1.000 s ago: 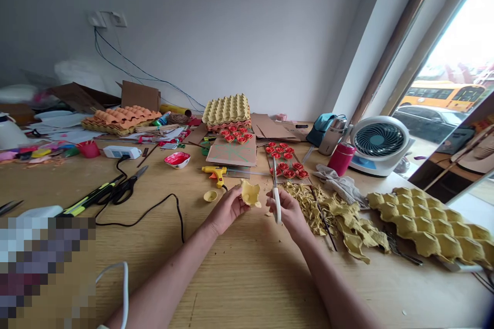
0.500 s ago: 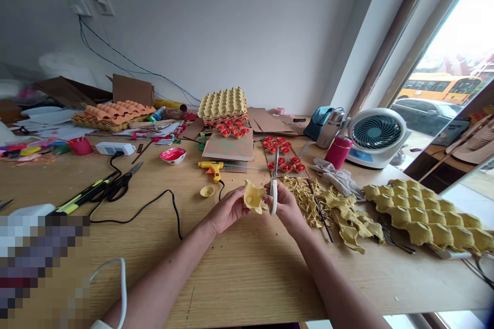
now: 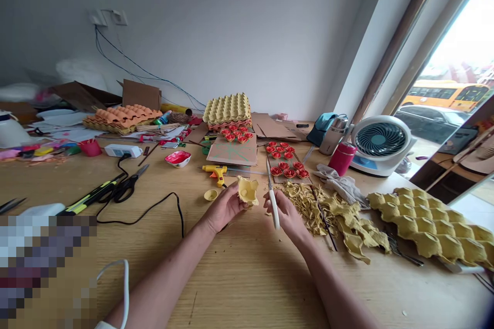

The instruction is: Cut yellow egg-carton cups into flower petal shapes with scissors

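Note:
A yellow egg carton cup [image 3: 248, 190] with a wavy, petal-like rim is pinched in my left hand [image 3: 225, 209], its hollow turned towards me. My right hand [image 3: 287, 213] grips white-handled scissors [image 3: 274, 205], blades pointing up and away. A small gap separates the scissors from the cup. Right of my right hand lies a heap of yellow carton scraps [image 3: 309, 200]. Beyond my left hand are a small round yellow cup [image 3: 210, 195] and a yellow glue gun [image 3: 215, 172]. Red paper-pulp flowers [image 3: 285, 168] sit on cardboard behind the scissors.
A yellow egg tray [image 3: 428, 221] lies at the right, near a fan [image 3: 382, 141] and a red can [image 3: 343, 159]. Stacked egg trays [image 3: 227, 109] stand at the back. To the left are black scissors [image 3: 127, 185], a power strip [image 3: 122, 150] and a cable [image 3: 154, 204].
My left hand has moved the cup slightly left, and the scissors have come away from it. The cup has been turned a little. The whole view has shifted slightly.

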The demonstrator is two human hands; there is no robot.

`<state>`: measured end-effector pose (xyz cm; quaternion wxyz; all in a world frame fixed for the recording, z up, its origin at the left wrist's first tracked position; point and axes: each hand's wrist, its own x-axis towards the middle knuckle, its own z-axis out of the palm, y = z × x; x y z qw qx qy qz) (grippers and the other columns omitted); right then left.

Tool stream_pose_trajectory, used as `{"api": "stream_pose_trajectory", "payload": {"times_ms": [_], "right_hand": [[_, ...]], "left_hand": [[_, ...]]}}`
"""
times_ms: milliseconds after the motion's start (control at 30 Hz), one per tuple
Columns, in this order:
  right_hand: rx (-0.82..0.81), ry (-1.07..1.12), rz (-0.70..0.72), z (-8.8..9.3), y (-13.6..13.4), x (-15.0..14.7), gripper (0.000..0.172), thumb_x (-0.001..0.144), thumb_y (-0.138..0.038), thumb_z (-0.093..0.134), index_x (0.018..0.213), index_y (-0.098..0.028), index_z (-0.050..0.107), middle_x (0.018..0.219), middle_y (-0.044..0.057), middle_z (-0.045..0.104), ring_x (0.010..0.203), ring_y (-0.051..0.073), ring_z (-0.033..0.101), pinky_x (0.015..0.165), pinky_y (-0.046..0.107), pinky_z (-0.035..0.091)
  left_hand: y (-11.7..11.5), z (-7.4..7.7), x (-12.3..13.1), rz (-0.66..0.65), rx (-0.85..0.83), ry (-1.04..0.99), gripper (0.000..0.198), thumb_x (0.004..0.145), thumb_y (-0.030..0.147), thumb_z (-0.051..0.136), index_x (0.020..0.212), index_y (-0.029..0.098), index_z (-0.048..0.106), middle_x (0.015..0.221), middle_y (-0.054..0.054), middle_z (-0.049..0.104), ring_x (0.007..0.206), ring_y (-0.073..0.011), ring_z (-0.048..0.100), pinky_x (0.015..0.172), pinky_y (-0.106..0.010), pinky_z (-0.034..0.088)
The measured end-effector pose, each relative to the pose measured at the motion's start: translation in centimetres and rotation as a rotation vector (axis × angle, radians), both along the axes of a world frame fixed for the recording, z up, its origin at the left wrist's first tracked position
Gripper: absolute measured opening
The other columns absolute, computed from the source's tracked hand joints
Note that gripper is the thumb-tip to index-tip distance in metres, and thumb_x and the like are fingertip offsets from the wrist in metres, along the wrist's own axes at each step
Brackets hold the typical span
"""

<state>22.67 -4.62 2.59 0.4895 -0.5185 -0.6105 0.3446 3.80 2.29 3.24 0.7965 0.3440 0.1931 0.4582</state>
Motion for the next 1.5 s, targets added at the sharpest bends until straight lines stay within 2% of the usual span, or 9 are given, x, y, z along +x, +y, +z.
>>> {"api": "stream_pose_trajectory", "payload": {"times_ms": [133, 267, 533, 633, 767, 900, 1300, 1500], "right_hand": [[-0.042, -0.163, 0.086, 0.7, -0.6, -0.3, 0.024, 0.088, -0.044, 0.054, 0.086, -0.021, 0.053, 0.084, 0.000, 0.057, 0.080, 0.018, 0.051, 0.073, 0.029, 0.041], [-0.069, -0.201, 0.170, 0.7, -0.8, -0.5, 0.024, 0.088, -0.044, 0.056, 0.087, -0.021, 0.054, 0.083, -0.001, 0.056, 0.082, 0.017, 0.051, 0.074, 0.028, 0.040], [-0.136, 0.045, 0.371, -0.6, -0.2, -0.1, 0.041, 0.090, -0.060, 0.053, 0.093, -0.019, 0.057, 0.074, -0.001, 0.053, 0.068, 0.015, 0.048, 0.062, 0.027, 0.038], [-0.115, 0.025, 0.337, -0.6, -0.3, -0.2, 0.037, 0.089, -0.057, 0.057, 0.090, -0.019, 0.057, 0.073, -0.001, 0.052, 0.068, 0.015, 0.047, 0.062, 0.026, 0.037], [-0.063, -0.117, 0.247, -0.3, -0.5, -0.4, 0.029, 0.090, -0.049, 0.058, 0.086, -0.020, 0.053, 0.078, -0.002, 0.052, 0.073, 0.015, 0.046, 0.066, 0.026, 0.037], [-0.047, -0.192, 0.229, -0.7, -0.4, -0.3, 0.026, 0.091, -0.045, 0.056, 0.084, -0.020, 0.050, 0.078, -0.003, 0.050, 0.072, 0.014, 0.045, 0.066, 0.026, 0.036], [0.041, -0.316, 0.133, -0.9, -0.2, -0.6, 0.029, 0.090, -0.044, 0.052, 0.074, -0.020, 0.047, 0.068, -0.004, 0.044, 0.064, 0.013, 0.040, 0.060, 0.025, 0.031], [0.067, -0.327, 0.105, -1.1, -0.2, -0.6, 0.029, 0.088, -0.039, 0.055, 0.069, -0.021, 0.041, 0.062, -0.006, 0.041, 0.059, 0.011, 0.036, 0.056, 0.024, 0.028]], "left_hand": [[0.5, 0.7, -0.6, 0.097, -0.011, -0.074, 0.026, 0.077, 0.029, 0.076, 0.096, 0.017, 0.064, 0.095, -0.003, 0.069, 0.077, -0.0139, 0.064, 0.060, -0.024, 0.053], [0.7, 1.0, -0.8, 0.109, -0.009, -0.105, 0.028, 0.077, 0.027, 0.076, 0.100, 0.018, 0.063, 0.098, -0.003, 0.069, 0.078, -0.0140, 0.064, 0.061, -0.024, 0.054], [0.3, 0.9, -0.8, -0.004, 0.037, -0.064, 0.027, 0.077, 0.031, 0.077, 0.095, 0.015, 0.064, 0.091, -0.005, 0.070, 0.075, -0.0150, 0.066, 0.059, -0.024, 0.055], [0.2, 0.8, -0.6, -0.027, 0.058, -0.043, 0.029, 0.077, 0.033, 0.078, 0.093, 0.014, 0.064, 0.093, -0.006, 0.071, 0.075, -0.0153, 0.066, 0.061, -0.024, 0.056], [0.1, 0.7, -0.5, -0.025, 0.051, -0.022, 0.030, 0.076, 0.033, 0.080, 0.092, 0.015, 0.062, 0.088, -0.005, 0.070, 0.073, -0.0152, 0.067, 0.060, -0.024, 0.056], [0.0, 0.5, -0.5, -0.064, 0.067, -0.002, 0.033, 0.075, 0.035, 0.081, 0.095, 0.017, 0.063, 0.088, -0.004, 0.069, 0.072, -0.0143, 0.067, 0.060, -0.024, 0.057], [0.0, 0.5, -0.4, -0.081, 0.068, -0.038, 0.032, 0.074, 0.036, 0.082, 0.091, 0.015, 0.064, 0.085, -0.004, 0.070, 0.069, -0.0140, 0.067, 0.058, -0.024, 0.060], [-0.2, 0.9, -0.3, -0.096, 0.073, -0.068, 0.026, 0.081, 0.034, 0.075, 0.093, 0.014, 0.064, 0.089, -0.006, 0.072, 0.070, -0.0147, 0.068, 0.058, -0.024, 0.060]]}}
